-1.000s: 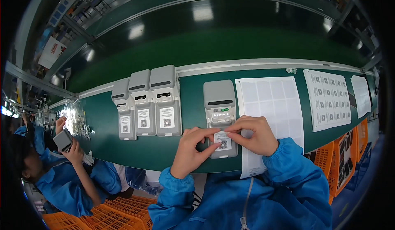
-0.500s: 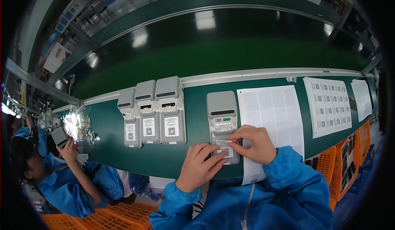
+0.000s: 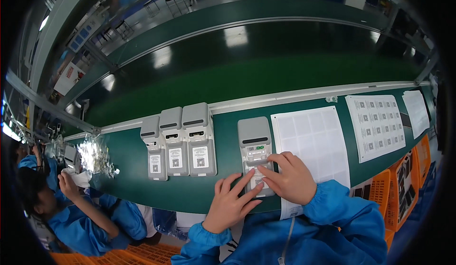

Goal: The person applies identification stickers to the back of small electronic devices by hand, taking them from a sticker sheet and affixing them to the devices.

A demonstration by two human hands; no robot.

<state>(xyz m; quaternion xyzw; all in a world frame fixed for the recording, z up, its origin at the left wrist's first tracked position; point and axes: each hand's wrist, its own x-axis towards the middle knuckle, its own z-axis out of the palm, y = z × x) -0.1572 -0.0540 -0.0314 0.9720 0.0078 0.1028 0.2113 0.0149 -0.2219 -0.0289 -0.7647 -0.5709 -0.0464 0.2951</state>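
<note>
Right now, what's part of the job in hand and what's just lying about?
In hand: grey device, pressed by left hand and right hand; peeled sheet beside it.

Lying about: three grey devices, printed label sheets, orange crate, foil bags.

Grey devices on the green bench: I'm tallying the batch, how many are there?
4: three side by side at bench left; one grey device under both hands. More may be hidden.
</note>
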